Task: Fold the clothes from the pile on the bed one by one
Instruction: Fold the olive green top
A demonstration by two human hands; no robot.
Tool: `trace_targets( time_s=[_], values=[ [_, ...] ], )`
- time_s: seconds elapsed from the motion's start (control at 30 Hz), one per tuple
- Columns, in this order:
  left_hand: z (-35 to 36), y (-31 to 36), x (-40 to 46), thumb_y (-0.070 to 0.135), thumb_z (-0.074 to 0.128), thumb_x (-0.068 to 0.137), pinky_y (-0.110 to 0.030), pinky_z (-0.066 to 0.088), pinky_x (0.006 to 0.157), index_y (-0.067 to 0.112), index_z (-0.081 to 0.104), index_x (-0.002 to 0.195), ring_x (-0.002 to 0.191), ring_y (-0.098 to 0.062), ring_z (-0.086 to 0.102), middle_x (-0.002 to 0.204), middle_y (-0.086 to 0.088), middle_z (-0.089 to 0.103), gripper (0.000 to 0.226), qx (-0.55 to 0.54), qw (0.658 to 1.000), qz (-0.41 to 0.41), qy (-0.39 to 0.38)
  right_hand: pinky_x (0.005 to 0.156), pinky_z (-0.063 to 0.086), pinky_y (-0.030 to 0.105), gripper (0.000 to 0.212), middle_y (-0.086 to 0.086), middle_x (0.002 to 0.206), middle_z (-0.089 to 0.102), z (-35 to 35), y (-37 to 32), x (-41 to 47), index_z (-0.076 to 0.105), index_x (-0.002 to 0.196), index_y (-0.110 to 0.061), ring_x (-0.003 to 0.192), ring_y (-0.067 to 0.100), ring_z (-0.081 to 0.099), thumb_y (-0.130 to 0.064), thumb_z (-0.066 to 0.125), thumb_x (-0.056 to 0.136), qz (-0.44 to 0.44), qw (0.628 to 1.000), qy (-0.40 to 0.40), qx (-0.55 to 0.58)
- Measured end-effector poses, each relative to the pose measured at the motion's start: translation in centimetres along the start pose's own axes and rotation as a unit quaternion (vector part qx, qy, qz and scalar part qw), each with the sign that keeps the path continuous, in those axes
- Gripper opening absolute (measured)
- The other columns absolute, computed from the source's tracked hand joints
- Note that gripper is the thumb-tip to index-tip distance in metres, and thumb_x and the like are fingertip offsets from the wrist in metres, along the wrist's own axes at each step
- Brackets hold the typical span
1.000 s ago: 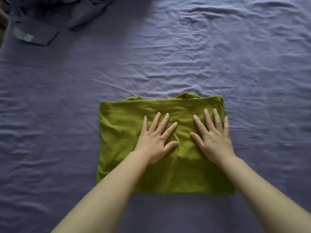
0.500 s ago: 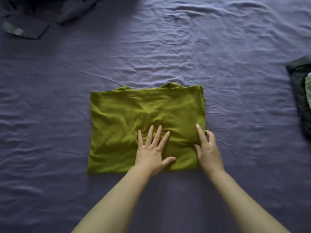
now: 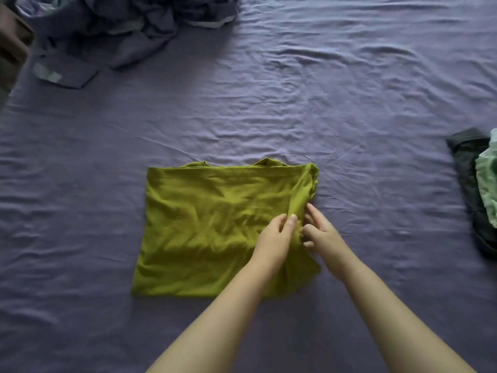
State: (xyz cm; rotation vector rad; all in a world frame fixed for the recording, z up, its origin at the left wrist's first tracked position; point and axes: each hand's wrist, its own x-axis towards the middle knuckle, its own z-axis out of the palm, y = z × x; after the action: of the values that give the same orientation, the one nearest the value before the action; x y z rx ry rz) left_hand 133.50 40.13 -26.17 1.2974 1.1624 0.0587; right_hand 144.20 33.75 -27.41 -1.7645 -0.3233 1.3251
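Note:
A folded olive-green garment point(image 3: 209, 224) lies as a rough rectangle in the middle of the purple bed sheet point(image 3: 336, 103). My left hand point(image 3: 274, 239) and my right hand point(image 3: 321, 232) meet at its right edge. Both pinch that edge, and the cloth between them is bunched up into a raised ridge running toward the far right corner. The pile of dark blue-grey clothes point(image 3: 129, 25) lies crumpled at the far left of the bed.
Dark and pale green clothes point(image 3: 478, 189) lie at the bed's right edge. A flat blue-grey piece with a pale label point(image 3: 64, 74) sits near the pile. A brown piece of furniture point(image 3: 12, 47) stands beyond the bed's far left corner.
Both hands have stopped pressing flat on the green garment, moved to its right edge and taken hold of it. The edge now stands up in a ridge.

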Motion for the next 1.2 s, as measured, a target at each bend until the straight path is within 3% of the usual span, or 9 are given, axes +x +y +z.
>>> trace_targets(
  time_s=[0.17, 0.3, 0.4, 0.5, 0.77, 0.83, 0.93, 1.0, 1.2],
  values=[
    [0.8, 0.1, 0.8, 0.06, 0.064, 0.078, -0.034, 0.039, 0.105, 0.019, 0.029, 0.147, 0.13, -0.02, 0.045, 0.142, -0.003, 0.046, 0.088, 0.143, 0.987, -0.034, 0.059, 0.043, 0.054, 0.029, 0.043, 0.0, 0.102, 0.059, -0.7, -4.2, 2.3, 0.033, 0.139, -0.02, 0.063, 0.017, 0.066, -0.006, 0.035, 0.099, 0.009, 1.0, 0.002, 0.022],
    [2.6, 1.4, 2.1, 0.044, 0.066, 0.082, -0.036, 0.04, 0.099, 0.02, 0.017, 0.146, 0.129, -0.025, 0.045, 0.142, -0.005, 0.04, 0.084, 0.277, 0.95, -0.091, 0.115, 0.062, 0.058, 0.05, 0.036, 0.007, 0.102, 0.061, 0.2, -5.8, 5.1, 0.049, 0.121, -0.013, 0.078, 0.028, 0.066, -0.033, 0.056, 0.092, 0.01, 0.991, 0.042, -0.129],
    [1.9, 1.1, 2.2, 0.02, 0.057, 0.088, -0.035, 0.043, 0.093, 0.023, 0.02, 0.144, 0.123, -0.023, 0.05, 0.137, -0.003, 0.046, 0.067, 0.301, 0.942, -0.083, 0.123, 0.078, 0.053, 0.046, 0.059, 0.009, 0.107, 0.059, 0.9, -6.8, 6.4, 0.048, 0.113, -0.01, 0.102, 0.031, 0.06, -0.057, 0.062, 0.08, -0.017, 0.937, 0.127, -0.325],
    [0.3, 0.1, 0.3, 0.02, 0.054, 0.086, -0.034, 0.044, 0.09, 0.026, 0.022, 0.143, 0.121, -0.023, 0.052, 0.132, -0.001, 0.05, 0.065, 0.308, 0.943, -0.062, 0.11, 0.084, 0.044, 0.04, 0.049, 0.015, 0.119, 0.056, 2.3, -7.1, 6.9, 0.042, 0.117, -0.005, 0.111, 0.034, 0.054, -0.037, 0.061, 0.086, -0.052, 0.879, 0.129, -0.456],
    [-7.5, -3.3, -3.4, -0.005, 0.064, 0.079, -0.031, 0.052, 0.082, 0.029, 0.033, 0.141, 0.078, -0.015, 0.057, 0.095, 0.0, 0.052, 0.077, -0.061, 0.997, -0.027, 0.049, 0.083, 0.049, 0.043, 0.041, 0.014, 0.105, 0.06, 8.2, -9.0, 5.6, 0.048, 0.12, -0.007, 0.105, 0.035, 0.056, -0.015, 0.059, 0.081, -0.129, 0.927, 0.112, -0.333],
    [-10.5, -3.9, -4.5, -0.012, 0.062, 0.08, -0.023, 0.051, 0.08, 0.031, 0.033, 0.137, 0.084, -0.013, 0.058, 0.099, -0.005, 0.054, 0.077, -0.126, 0.991, -0.026, 0.027, 0.072, 0.055, 0.048, 0.036, 0.009, 0.095, 0.055, 10.4, -9.5, 5.3, 0.05, 0.114, -0.007, 0.092, 0.033, 0.06, -0.015, 0.059, 0.08, -0.136, 0.94, 0.096, -0.297],
    [-15.1, -5.2, -5.9, -0.01, 0.064, 0.081, -0.026, 0.047, 0.093, 0.023, 0.038, 0.139, 0.108, -0.018, 0.056, 0.115, -0.015, 0.054, 0.072, -0.141, 0.989, -0.031, 0.022, 0.042, 0.052, 0.025, 0.038, 0.005, 0.092, 0.054, 14.6, -9.5, 4.5, 0.049, 0.12, -0.008, 0.069, 0.016, 0.059, -0.01, 0.056, 0.083, -0.133, 0.96, 0.044, -0.243],
    [-17.7, -6.3, -6.6, -0.008, 0.064, 0.083, -0.024, 0.048, 0.091, 0.022, 0.041, 0.138, 0.104, -0.015, 0.056, 0.11, -0.01, 0.054, 0.067, -0.126, 0.991, -0.036, 0.038, 0.038, 0.048, 0.02, 0.044, 0.004, 0.095, 0.056, 17.5, -9.2, 4.2, 0.046, 0.126, -0.01, 0.064, 0.011, 0.058, -0.009, 0.056, 0.084, -0.133, 0.962, 0.018, -0.237],
    [-23.5, -10.0, -7.0, -0.005, 0.064, 0.084, -0.019, 0.051, 0.078, 0.017, 0.048, 0.131, 0.083, -0.008, 0.061, 0.089, 0.002, 0.06, 0.054, -0.109, 0.988, -0.036, 0.107, 0.076, 0.055, 0.047, 0.059, 0.009, 0.106, 0.056, 25.6, -8.6, 4.6, 0.034, 0.138, -0.012, 0.087, 0.033, 0.064, -0.013, 0.055, 0.083, -0.116, 0.958, 0.035, -0.26]
  ],
)
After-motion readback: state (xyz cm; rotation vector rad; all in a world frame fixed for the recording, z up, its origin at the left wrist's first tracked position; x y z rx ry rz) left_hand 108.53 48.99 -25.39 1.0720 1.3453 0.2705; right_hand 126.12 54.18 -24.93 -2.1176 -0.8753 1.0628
